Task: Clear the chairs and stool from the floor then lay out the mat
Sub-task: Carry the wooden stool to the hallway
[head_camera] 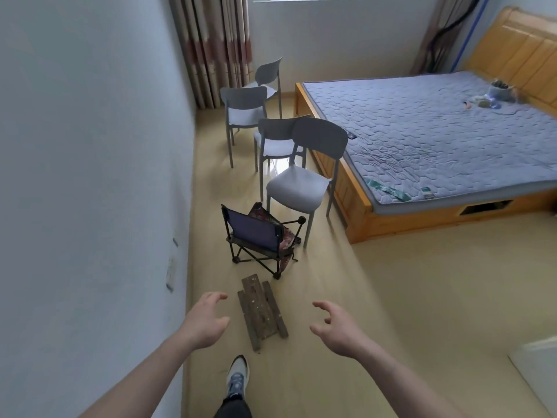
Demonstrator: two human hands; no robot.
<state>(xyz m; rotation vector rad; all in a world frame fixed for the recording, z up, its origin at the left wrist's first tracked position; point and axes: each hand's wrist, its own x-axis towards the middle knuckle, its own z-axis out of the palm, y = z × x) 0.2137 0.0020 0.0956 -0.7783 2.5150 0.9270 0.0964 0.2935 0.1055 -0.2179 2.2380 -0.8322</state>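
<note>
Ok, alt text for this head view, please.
Both hands, left hand and right hand, reach empty and open toward a small wooden stool tipped on the floor. Beyond it stand a folding camp chair and four grey chairs beside a bed.

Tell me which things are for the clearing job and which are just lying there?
For the job: wooden stool, folding camp chair, four grey chairs, nearest, hands, left and right.
Just there: bed, curtains, bits on the mattress.
</note>
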